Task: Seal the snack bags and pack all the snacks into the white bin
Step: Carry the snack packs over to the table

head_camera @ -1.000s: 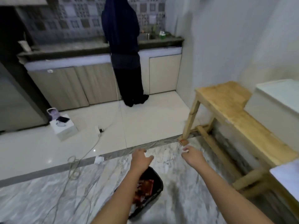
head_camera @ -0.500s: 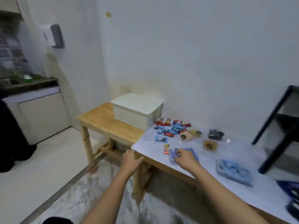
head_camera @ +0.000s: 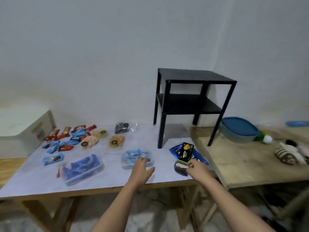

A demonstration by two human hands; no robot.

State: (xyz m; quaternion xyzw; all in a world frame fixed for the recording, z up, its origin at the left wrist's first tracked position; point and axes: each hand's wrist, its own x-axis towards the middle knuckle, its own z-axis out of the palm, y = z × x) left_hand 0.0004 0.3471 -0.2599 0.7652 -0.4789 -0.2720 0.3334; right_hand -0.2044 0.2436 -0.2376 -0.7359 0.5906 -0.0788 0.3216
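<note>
Left hand (head_camera: 141, 168) is spread open at a crinkly clear bag (head_camera: 133, 159) of blue wrappers. Right hand (head_camera: 197, 168) is at a glossy black snack box (head_camera: 186, 152); grip's too blurry to tell. Boxy white bin (head_camera: 25, 131) sits far left, cut off.

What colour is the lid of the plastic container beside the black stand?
The lid is blue; the head view shows it best.
</note>
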